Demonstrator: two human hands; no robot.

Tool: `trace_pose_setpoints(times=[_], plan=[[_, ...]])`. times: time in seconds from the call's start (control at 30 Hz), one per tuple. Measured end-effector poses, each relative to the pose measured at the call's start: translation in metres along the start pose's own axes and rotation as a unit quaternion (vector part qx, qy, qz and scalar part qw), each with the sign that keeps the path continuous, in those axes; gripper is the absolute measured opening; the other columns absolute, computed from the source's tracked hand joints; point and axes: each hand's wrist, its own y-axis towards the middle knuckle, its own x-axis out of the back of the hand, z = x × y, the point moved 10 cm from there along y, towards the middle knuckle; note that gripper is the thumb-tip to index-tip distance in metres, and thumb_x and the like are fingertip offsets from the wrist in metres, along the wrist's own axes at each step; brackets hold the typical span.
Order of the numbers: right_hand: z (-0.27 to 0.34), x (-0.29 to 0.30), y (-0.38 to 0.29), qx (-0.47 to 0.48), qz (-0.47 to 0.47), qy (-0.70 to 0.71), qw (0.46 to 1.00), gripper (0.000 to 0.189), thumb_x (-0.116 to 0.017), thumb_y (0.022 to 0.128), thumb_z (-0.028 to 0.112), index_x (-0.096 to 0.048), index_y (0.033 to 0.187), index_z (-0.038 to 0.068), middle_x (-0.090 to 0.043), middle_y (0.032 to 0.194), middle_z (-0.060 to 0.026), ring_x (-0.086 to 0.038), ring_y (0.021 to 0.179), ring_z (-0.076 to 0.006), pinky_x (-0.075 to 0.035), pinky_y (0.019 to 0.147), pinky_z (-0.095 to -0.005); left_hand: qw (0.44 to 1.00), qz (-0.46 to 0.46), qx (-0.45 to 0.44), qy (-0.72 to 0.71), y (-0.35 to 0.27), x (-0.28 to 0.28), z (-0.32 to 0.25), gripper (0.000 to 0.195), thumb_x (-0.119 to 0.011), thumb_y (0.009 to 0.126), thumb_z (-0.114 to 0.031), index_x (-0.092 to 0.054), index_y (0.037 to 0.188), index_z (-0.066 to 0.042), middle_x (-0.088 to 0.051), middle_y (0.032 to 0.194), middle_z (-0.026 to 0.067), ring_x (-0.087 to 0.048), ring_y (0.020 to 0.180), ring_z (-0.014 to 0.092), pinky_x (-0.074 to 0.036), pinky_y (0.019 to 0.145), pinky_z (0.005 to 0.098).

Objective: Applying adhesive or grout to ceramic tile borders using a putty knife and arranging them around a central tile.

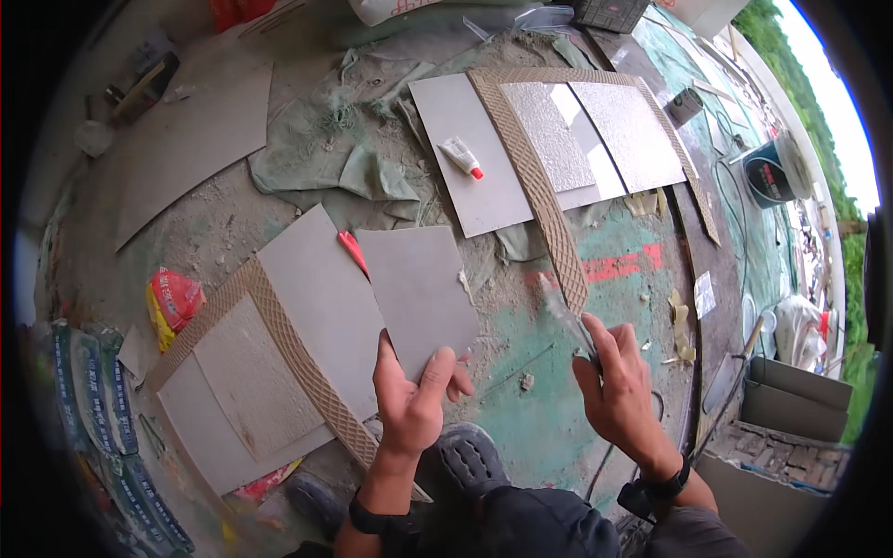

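A cut piece of grey tile (422, 293) is gripped near its lower edge by my left hand (415, 397); its right edge is chipped. My right hand (624, 390) holds a tool with a flat, pale-smeared blade (564, 310), apparently a putty knife, its handle mostly hidden by the fingers. The blade points away from me, beside the lower end of a tan diamond-patterned strip (537, 174). Left of the held piece, a larger grey tile (317, 300) lies on the floor beside another patterned strip (300, 356). A red object (354, 252) shows partly behind the held piece.
A white tube with a red cap (460, 157) lies on a tile (467, 202) ahead. Textured silvery panels (628, 132) are beside it. Crumpled green cloth (342, 167) and debris cover the floor. A bucket (774, 171) stands right; stacked blue-green bags (91, 390) lie left.
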Motion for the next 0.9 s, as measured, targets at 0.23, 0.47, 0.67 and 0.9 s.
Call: trace_pose_setpoints(times=[0.23, 0.47, 0.67, 0.9], plan=[[0.020, -0.014, -0.012, 0.054, 0.034, -0.058, 0.996, 0.062, -0.082, 0.089, 0.016, -0.061, 0.147, 0.007, -0.059, 0.097, -0.0119, -0.063, 0.086, -0.0311, -0.052, 0.069, -0.0434, 0.996, -0.028, -0.024, 0.083, -0.007, 0.001, 0.014, 0.046, -0.060, 0.105, -0.006, -0.039, 0.144, 0.005, -0.069, 0.104, 0.0177, -0.068, 0.069, 0.018, -0.052, 0.063, 0.0291], [0.024, -0.033, -0.015, 0.028, 0.079, -0.077, 0.994, 0.057, -0.080, 0.092, 0.018, -0.063, 0.146, 0.009, -0.058, 0.096, -0.0113, -0.063, 0.086, -0.0301, -0.052, 0.068, -0.0438, 0.983, 0.010, -0.066, 0.172, -0.020, -0.013, 0.021, 0.034, -0.060, 0.106, -0.007, -0.042, 0.133, 0.006, -0.070, 0.098, 0.0128, -0.069, 0.071, 0.016, -0.055, 0.065, 0.0292], [0.010, -0.015, 0.008, 0.011, 0.007, -0.087, 0.996, 0.054, -0.078, 0.093, 0.015, -0.063, 0.145, 0.007, -0.059, 0.094, -0.0134, -0.063, 0.085, -0.0324, -0.051, 0.069, -0.0458, 0.970, 0.069, -0.062, 0.225, -0.029, -0.029, 0.032, 0.029, -0.061, 0.106, -0.009, -0.046, 0.126, 0.006, -0.074, 0.088, 0.0117, -0.072, 0.072, 0.016, -0.057, 0.068, 0.0299], [-0.062, 0.068, 0.010, -0.102, -0.162, 0.096, 0.977, 0.013, -0.062, 0.107, 0.010, -0.068, 0.112, 0.000, -0.066, 0.078, -0.0109, -0.064, 0.065, -0.0202, -0.050, 0.061, -0.0370, 0.990, 0.074, 0.060, 0.102, -0.020, -0.018, 0.046, 0.027, -0.062, 0.104, -0.008, -0.049, 0.125, 0.004, -0.070, 0.102, 0.0148, -0.073, 0.072, 0.020, -0.055, 0.063, 0.0295]])
